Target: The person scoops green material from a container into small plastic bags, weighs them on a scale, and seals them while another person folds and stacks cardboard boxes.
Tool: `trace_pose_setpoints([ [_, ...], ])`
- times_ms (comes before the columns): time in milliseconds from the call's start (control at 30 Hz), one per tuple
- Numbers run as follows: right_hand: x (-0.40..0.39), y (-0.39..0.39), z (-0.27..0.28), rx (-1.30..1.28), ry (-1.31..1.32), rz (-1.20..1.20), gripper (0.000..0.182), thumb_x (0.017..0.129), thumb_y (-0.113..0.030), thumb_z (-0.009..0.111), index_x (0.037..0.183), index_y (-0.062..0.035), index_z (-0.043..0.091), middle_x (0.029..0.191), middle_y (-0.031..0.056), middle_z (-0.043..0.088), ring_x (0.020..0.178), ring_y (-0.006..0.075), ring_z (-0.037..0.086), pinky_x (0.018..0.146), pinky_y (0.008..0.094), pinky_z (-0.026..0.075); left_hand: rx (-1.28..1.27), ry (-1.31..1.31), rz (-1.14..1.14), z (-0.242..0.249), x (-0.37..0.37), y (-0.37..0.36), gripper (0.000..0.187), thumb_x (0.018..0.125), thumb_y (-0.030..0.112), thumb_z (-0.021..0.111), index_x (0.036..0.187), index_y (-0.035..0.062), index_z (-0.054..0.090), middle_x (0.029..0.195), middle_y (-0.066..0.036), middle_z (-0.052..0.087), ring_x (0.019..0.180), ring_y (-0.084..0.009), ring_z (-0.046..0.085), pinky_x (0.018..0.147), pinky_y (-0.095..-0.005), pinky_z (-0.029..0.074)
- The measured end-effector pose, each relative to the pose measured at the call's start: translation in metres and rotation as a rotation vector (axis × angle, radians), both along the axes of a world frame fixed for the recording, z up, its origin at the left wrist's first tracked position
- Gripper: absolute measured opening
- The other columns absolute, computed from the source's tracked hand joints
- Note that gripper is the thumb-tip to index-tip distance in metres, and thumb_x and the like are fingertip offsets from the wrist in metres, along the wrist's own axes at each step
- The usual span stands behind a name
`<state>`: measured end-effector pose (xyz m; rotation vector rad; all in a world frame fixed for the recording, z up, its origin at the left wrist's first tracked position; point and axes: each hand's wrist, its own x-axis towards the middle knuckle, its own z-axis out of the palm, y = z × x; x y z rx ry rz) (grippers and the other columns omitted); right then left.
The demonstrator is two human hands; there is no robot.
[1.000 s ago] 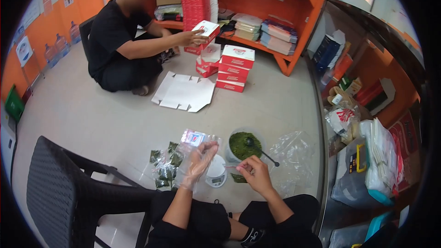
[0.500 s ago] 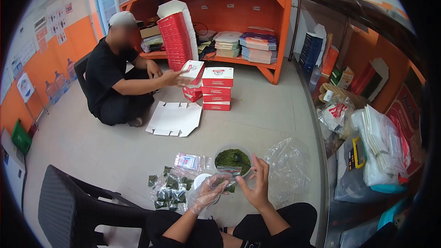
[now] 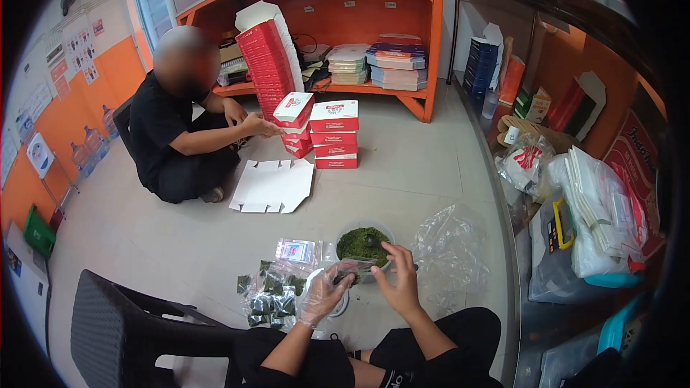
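Note:
My left hand (image 3: pixel 321 296), in a clear plastic glove, is closed around a small clear zip bag (image 3: pixel 357 264) with dark green contents low in it. My bare right hand (image 3: pixel 399 284) is at the bag's right side, thumb and fingers apart, fingertips close to its upper edge. Just beyond both hands stands a round clear tub (image 3: pixel 392 233) of green flaky crumbs (image 3: pixel 353 243), with a small dark object (image 3: pixel 372 241) lying in them. Left of my gloved hand lie several filled green bags (image 3: pixel 272 303). A white round lid (image 3: pixel 339 307) is partly hidden under that hand.
Unfilled zip bags (image 3: pixel 296 250) lie left of the tub, a crumpled clear plastic bag (image 3: pixel 451 251) right of it. Farther off, a person (image 3: pixel 176 118) sits beside stacked red-and-white boxes (image 3: pixel 336 136) and a flat white carton (image 3: pixel 272 185). A dark chair (image 3: pixel 108 323) stands at left; steel shelving (image 3: pixel 512 273) runs along the right.
My hands stay at the zip bag, which now tilts flatter beside the tub. The other person's hand has drawn back from the box stack, and the hands are now together. The view has shifted slightly.

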<state>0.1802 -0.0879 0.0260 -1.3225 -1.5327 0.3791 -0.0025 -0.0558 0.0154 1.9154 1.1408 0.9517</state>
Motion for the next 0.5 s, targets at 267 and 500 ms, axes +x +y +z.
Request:
trace_pose_setpoints([
  [267, 0.005, 0.012, -0.031, -0.238, 0.614, 0.211, 0.013, 0.085, -0.011, 0.069, 0.093, -0.0012, 0.065, 0.083, 0.0013, 0.066, 0.076, 0.0061, 0.059, 0.067, 0.0214, 0.046, -0.457, -0.383, -0.13, 0.004, 0.01, -0.013, 0.026, 0.091, 0.016, 0.063, 0.113, 0.0021, 0.06, 0.105, -0.008, 0.064, 0.093, -0.0149, 0.062, 0.07, -0.0276, 0.054],
  [500, 0.005, 0.011, -0.035, -0.214, 0.618, 0.232, 0.01, 0.086, -0.007, 0.068, 0.091, 0.0002, 0.064, 0.082, 0.0017, 0.065, 0.073, 0.006, 0.058, 0.067, 0.0213, 0.046, -0.489, -0.331, -0.171, 0.006, 0.007, -0.012, 0.024, 0.092, 0.016, 0.062, 0.112, 0.0016, 0.06, 0.105, -0.008, 0.064, 0.094, -0.0132, 0.061, 0.074, -0.0272, 0.054],
])
